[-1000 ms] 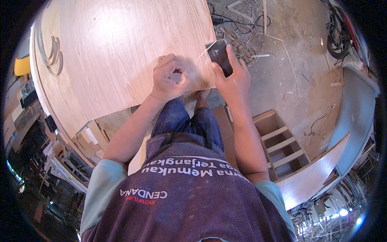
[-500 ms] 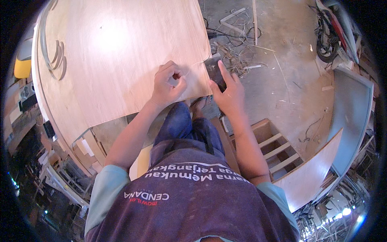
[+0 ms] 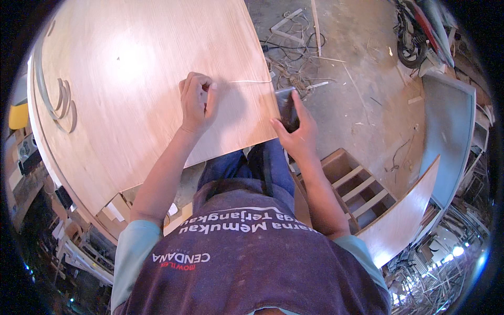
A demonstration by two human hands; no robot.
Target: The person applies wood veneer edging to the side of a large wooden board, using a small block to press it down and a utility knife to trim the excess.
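Note:
My left hand is curled over the pale wood-grain board, left of its right edge; what its fingers hold, if anything, is hidden. A thin pale strip runs from that edge toward it; whether it reaches the fingers I cannot tell. My right hand grips a dark rectangular block at the board's right edge, near the corner closest to me, thumb toward the board.
Curved strips lie at the board's left side. Cables and offcuts litter the floor. A motorbike stands upper right. A slatted wooden box and a grey-blue panel are at the right.
My left hand has moved leftward across the board, and the thin strip lies more level. The board appears lower in view, and the right hand with the block has come lower with it.

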